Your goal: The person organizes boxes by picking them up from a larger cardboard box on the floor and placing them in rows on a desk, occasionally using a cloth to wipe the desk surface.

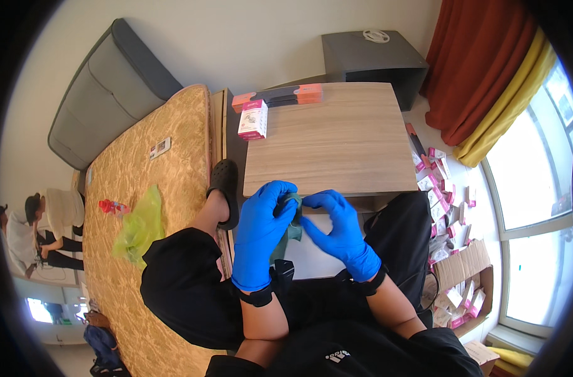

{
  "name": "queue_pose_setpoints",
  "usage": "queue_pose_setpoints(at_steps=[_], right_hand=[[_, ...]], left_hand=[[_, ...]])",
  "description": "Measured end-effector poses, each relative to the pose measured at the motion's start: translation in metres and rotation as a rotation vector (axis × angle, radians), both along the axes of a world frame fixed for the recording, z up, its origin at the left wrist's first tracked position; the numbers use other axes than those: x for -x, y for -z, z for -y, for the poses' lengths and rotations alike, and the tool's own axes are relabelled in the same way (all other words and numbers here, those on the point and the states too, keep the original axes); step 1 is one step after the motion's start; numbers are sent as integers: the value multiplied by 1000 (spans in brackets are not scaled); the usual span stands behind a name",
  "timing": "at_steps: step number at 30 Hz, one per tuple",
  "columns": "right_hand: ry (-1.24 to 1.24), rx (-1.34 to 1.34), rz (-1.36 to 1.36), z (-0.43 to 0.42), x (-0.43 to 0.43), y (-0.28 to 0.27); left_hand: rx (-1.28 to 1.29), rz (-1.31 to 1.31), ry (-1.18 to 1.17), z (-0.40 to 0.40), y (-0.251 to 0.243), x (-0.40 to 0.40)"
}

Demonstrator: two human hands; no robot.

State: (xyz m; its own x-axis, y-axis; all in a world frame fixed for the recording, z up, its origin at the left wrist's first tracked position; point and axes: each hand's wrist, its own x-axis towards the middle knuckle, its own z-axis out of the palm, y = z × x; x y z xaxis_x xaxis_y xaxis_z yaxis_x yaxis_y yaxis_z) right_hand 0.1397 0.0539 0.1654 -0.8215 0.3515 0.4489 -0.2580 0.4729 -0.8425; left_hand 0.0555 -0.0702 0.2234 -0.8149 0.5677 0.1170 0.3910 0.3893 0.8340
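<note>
In a blue glove, my left hand (266,231) grips a dark green cloth-like piece (292,234). Part of it is bunched at the fingertips and a strip hangs below them. My right hand (337,228), gloved in blue too, is just to the right, thumb and fingers apart. Its fingertips come close to the green piece; whether they touch it I cannot tell. Both hands are above my lap, at the near edge of a wood-grain table (333,146). At its far left corner a pink and white box (253,120) stands before a stack of long orange and black boxes (282,95).
On the left is a bare mattress (126,160) with a green plastic bag (145,231), a red-capped bottle (114,206) and a phone-like item (160,148). Many small boxes (439,207) litter the floor at right, beside an open carton (487,292). Two people (55,226) are at far left.
</note>
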Motion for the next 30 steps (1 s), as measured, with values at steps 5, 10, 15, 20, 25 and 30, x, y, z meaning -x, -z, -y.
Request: queue_pose_setpoints(at_steps=[5, 10, 15, 20, 25, 30], right_hand=[[19, -44, 91, 18, 12, 23], [-75, -3, 17, 20, 13, 30], [-61, -39, 97, 17, 8, 26], [-141, 54, 307, 9, 0, 17], [-232, 50, 378, -6, -7, 18], [-281, 98, 579, -18, -10, 37]], left_hand=[[72, 137, 32, 20, -8, 3], [-5, -197, 60, 40, 22, 23], [-77, -276, 50, 36, 30, 28], [-185, -149, 69, 36, 27, 25], [-353, -269, 65, 33, 25, 26], [-439, -206, 29, 42, 8, 22]])
